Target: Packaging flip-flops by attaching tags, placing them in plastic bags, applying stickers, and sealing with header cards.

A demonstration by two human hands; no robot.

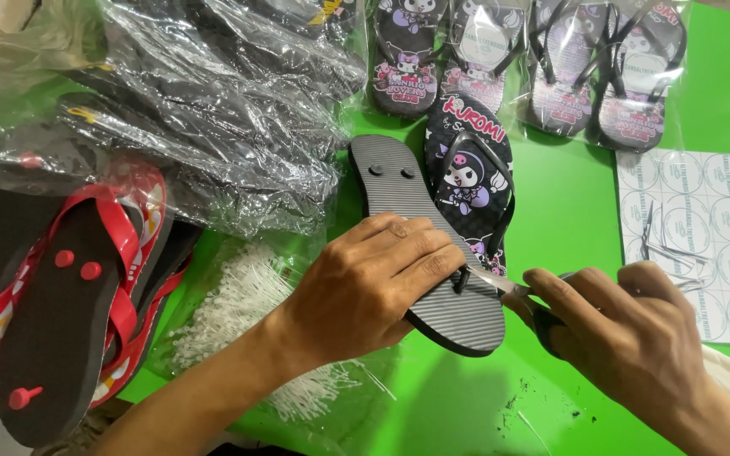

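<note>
My left hand (pixel 373 283) presses down on a pair of black flip-flops (pixel 433 245) lying on the green table (pixel 568 219). One flip-flop is sole up, grey and ribbed; the other (pixel 471 169) shows a printed cartoon figure and a black strap. My right hand (pixel 627 329) grips small scissors (pixel 500 283) whose blades point left at a thin tie by the left hand's fingertips, near the toe end of the sole. The scissors' handles are hidden inside the hand.
Bagged black flip-flops (pixel 213 110) pile up at top left. Red-strapped black flip-flops (pixel 52 295) lie at the left. A bag of white plastic ties (pixel 247 312) sits under my left forearm. More bagged pairs (pixel 601 76) line the far edge. A sheet of round stickers (pixel 703 228) is at right.
</note>
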